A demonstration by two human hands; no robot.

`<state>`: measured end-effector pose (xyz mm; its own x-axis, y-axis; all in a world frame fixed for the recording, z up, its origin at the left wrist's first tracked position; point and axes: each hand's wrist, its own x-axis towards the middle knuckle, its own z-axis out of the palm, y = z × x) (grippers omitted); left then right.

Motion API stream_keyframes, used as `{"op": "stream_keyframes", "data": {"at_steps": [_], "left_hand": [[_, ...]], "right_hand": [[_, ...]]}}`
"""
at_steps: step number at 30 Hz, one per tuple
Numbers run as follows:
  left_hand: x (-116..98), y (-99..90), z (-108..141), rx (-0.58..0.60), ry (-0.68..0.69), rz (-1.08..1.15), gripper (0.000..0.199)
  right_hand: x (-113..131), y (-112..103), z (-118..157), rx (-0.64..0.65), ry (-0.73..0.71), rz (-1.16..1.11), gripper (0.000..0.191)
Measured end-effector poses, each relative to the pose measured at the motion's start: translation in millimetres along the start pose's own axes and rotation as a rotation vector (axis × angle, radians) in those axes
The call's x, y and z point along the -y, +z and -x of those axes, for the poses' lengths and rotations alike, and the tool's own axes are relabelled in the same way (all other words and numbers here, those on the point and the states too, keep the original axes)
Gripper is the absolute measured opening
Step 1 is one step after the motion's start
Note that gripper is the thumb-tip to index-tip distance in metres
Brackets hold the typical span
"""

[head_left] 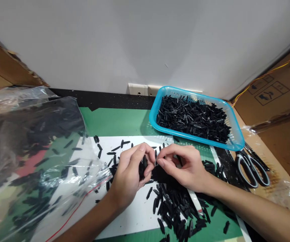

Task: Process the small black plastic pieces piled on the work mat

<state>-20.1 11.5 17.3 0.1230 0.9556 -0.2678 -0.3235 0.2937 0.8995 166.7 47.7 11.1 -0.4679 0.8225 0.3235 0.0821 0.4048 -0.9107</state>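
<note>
My left hand (135, 166) is curled around several small black plastic pieces (142, 167), held above a white sheet (132, 215). Close beside it, my right hand (182, 164) has thumb and forefinger pinched together. A slim black piece (155, 154) shows at those fingertips, but I cannot tell whether it is gripped. From beneath the right palm sticks out a white strip with a reddish end (194, 201); whether the hand holds it is hidden. A loose heap of black pieces (172, 208) lies below the right hand, and more are scattered around the left.
A blue plastic basket (197, 137) full of black pieces stands at the back right. Scissors (252, 168) lie right of it on the wooden surface. A clear zip bag (66, 164) with black pieces covers the left. Cardboard boxes (273, 97) flank the green mat (114, 121).
</note>
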Motion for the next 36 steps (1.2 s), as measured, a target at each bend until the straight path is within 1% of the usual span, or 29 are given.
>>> {"op": "stream_keyframes", "data": {"at_steps": [2,4,6,8,11,15,19,21,23,25,28,31,36], "left_hand": [[2.1,0.9,2.8,-0.024,0.014,-0.079,0.044],[4.7,2.0,5.6,-0.033,0.026,-0.175,0.044],[6.8,2.9,7.2,-0.025,0.025,-0.22,0.047],[7.9,3.4,7.3,-0.031,0.008,-0.201,0.049],[7.9,3.3,6.2,-0.04,-0.02,-0.16,0.049],[7.8,2.5,7.0,-0.036,-0.017,-0.141,0.047],[9.5,1.9,8.0,-0.041,-0.013,-0.144,0.044],[9.8,2.0,7.4,-0.038,-0.01,-0.139,0.044],[9.4,2.5,6.3,-0.026,-0.019,-0.11,0.045],[8.5,3.2,4.9,-0.018,-0.023,-0.075,0.046],[6.9,3.4,2.5,-0.05,0.007,-0.041,0.049],[5.6,2.9,0.8,-0.055,0.016,-0.032,0.048],[6.0,3.5,-0.3,-0.044,-0.009,-0.041,0.05]], "right_hand": [[-0.5,1.8,1.0,0.001,-0.143,0.064,0.012],[-1.2,3.0,1.3,0.007,-0.276,0.117,0.016],[-1.8,3.5,1.3,0.026,-0.351,0.178,0.015],[-2.3,3.6,1.5,0.038,-0.365,0.229,0.011],[-3.4,3.6,2.2,0.033,-0.323,0.25,0.01],[-4.8,3.9,2.9,0.016,-0.259,0.237,0.009],[-4.6,3.9,2.3,0.035,-0.281,0.215,0.008],[-3.9,3.6,1.9,0.049,-0.258,0.191,0.009],[-2.9,3.3,1.6,0.033,-0.199,0.158,0.009],[-2.1,3.3,1.2,-0.015,-0.131,0.112,0.006],[-1.5,3.6,0.1,-0.08,-0.036,-0.001,0.004],[-1.7,3.6,-1.3,-0.067,0.062,-0.132,0.001],[-3.8,2.8,-2.0,-0.054,0.172,-0.244,0.01]]}}
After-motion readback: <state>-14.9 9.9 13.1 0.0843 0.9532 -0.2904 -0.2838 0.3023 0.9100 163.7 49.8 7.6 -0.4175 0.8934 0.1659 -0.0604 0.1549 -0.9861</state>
